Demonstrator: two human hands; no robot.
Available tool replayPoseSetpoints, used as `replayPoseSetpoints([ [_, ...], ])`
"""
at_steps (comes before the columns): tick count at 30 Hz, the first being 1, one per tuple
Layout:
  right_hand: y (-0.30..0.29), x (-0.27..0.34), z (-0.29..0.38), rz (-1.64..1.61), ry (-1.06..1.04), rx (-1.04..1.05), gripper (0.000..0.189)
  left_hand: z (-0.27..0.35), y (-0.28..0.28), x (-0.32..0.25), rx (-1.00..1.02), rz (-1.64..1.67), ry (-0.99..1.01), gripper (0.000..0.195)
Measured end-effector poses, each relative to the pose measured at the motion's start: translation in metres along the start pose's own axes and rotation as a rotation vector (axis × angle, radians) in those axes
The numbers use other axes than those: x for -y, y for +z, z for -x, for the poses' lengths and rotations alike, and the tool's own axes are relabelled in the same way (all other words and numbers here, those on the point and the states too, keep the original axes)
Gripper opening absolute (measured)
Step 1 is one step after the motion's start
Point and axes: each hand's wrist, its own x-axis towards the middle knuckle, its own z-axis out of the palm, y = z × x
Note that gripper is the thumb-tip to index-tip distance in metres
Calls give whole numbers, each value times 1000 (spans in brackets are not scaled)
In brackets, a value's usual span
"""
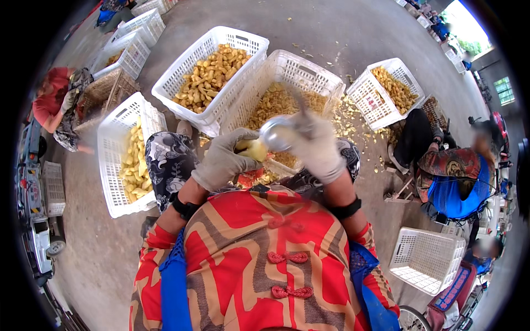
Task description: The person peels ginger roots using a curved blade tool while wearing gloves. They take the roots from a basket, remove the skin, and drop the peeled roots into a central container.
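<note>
Gloved in pale grey, my left hand (225,159) grips a partly peeled yellowish tuber or root piece (256,149) at my lap. Close beside it, my right hand (316,147), in a whitish glove and blurred, holds a shiny round metal tool (276,133) against or very near the piece; the tool's exact kind is unclear. Below and ahead of both hands stands a dirty white plastic crate (306,68) with peelings (273,103) in it. A white crate (165,87) at its left holds brown unpeeled pieces (209,78). Left of my knee, another white crate (109,161) holds pale yellow peeled pieces (136,165).
Peelings (352,120) litter the concrete floor by a crate of brown pieces (372,101). A person (455,178) sits at the right, another (56,99) at the left beside a brown crate (99,93). A white crate (428,258) stands at the lower right; a vehicle (35,207) is far left.
</note>
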Motion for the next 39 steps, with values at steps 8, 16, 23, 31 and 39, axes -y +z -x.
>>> replayPoseSetpoints([
  [8, 9, -42, -14, 30, 106, -57, 30, -7, -6, 11, 50, -68, 72, 49],
  [16, -12, 3, 3, -556, 262, -37, 24, -2, -13, -6, 45, 382, -194, 51],
  [23, -26, -43, -16, -387, 201, -250, 20, 7, -14, 0, 2, 410, -135, 51],
  [31, -7, -48, -14, -133, 100, -280, 22, 10, -14, -11, 2, 512, -177, 52],
  [39, 12, -4, 9, -674, 218, -20, 14, 7, -15, -8, 91, 537, -87, 49],
])
